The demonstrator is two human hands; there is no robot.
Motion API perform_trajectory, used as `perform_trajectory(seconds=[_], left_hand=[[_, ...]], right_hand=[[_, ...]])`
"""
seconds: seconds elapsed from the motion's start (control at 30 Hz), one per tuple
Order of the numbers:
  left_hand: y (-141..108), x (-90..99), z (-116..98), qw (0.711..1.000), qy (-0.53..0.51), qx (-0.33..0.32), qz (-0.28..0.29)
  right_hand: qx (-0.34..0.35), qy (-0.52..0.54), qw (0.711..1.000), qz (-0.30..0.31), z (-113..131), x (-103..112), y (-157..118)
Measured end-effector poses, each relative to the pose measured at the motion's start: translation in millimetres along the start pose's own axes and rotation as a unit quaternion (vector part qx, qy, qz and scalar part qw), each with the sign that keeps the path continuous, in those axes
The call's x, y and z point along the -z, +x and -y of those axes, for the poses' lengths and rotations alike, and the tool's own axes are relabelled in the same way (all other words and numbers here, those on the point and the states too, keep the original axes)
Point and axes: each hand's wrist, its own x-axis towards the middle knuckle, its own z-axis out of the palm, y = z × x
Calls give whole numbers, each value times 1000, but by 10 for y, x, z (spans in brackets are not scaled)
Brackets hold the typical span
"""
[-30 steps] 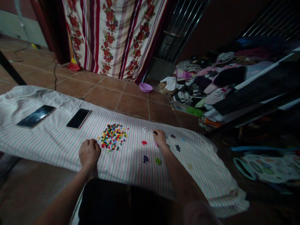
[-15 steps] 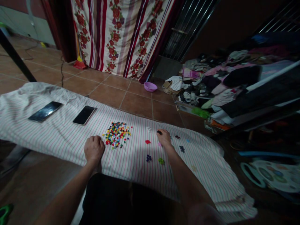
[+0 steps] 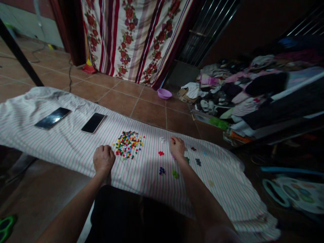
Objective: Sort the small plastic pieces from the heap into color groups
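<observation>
The left hand [image 3: 103, 159] is resting closed on the striped cloth [image 3: 63, 145], just beside the pile of small multicoloured pieces [image 3: 128, 145]. The right hand [image 3: 177, 147] is curling above the cloth, near the red cluster [image 3: 161, 153] and the green cluster [image 3: 175, 174]; whether it is gripping a piece cannot be determined.

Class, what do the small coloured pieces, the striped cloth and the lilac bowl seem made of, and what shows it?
The small multicoloured pieces look like moulded plastic, from their bright even colours, though too small to be sure. The white striped cloth looks like soft woven fabric, from its folds. The round lilac bowl looks like smooth plastic, from its even sheen.
</observation>
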Motion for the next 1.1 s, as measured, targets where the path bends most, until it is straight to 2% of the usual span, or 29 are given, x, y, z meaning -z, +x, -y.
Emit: perform_trajectory(seconds=[0.1,0.33,0.53,0.7,0.9,1.1], left_hand=[[-2,-12,6,1000,0,-2,-3],[-6,-23,14,1000,-3,-8,-10],[-5,-15,10,1000,-10,-5,-5],[-2,-5,2,1000,-12,-2,-4],[-7,4,3,1000,-7,-7,-9],[-9,-3,11,1000,-10,-9,-5]], right_hand=[[42,37,998,11,258,-81,-25],[129,126,978,103,944,-323,-234],[173,138,960,170,1425,-489,-417],[149,81,964,205,1679,-532,-430],[90,-9,968,235,1897,-488,-388],[15,-47,957,284,2055,-441,-324]])
